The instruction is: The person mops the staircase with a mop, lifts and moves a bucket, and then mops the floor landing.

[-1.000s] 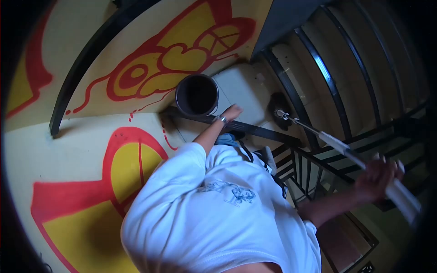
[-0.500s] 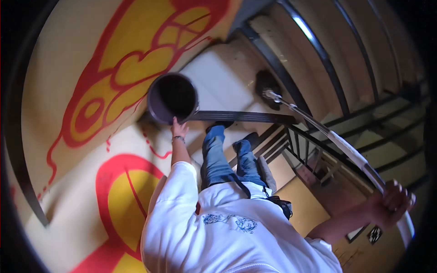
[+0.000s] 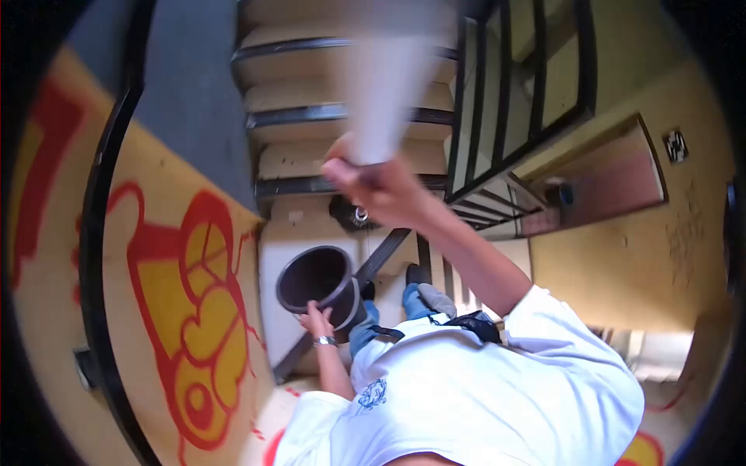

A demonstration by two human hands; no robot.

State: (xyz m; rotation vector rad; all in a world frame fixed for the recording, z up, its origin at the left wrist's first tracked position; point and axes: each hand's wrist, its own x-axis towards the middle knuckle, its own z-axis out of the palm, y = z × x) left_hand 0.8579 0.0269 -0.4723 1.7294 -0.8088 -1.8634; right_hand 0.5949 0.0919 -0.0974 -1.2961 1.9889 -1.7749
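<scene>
My left hand [image 3: 317, 320], with a metal band at the wrist, is closed on the near rim of a dark bucket [image 3: 353, 311]. The bucket tilts so that its dark inside shows; whether it holds anything cannot be made out. My right hand [image 3: 373, 186] is wrapped round a long-handled mop, whose pale handle [image 3: 385, 85] rises toward the camera and is smeared by motion. Below that hand, the dark mop head [image 3: 342, 211] is on the pale landing at the foot of the stairs, partly hidden by my fist.
Stairs [image 3: 299, 159] with dark edges rise ahead. A dark metal railing [image 3: 536, 144] runs on the right, and a handrail [image 3: 97, 233] lies along the left wall, painted red and yellow [image 3: 194, 334]. A dark bar [image 3: 381, 252] crosses the landing beside my feet.
My view has turned toward the stairs. The right hand, with the mop handle, has swung from the far right to the middle. The bucket, still in my left hand, appears lower and nearer my legs.
</scene>
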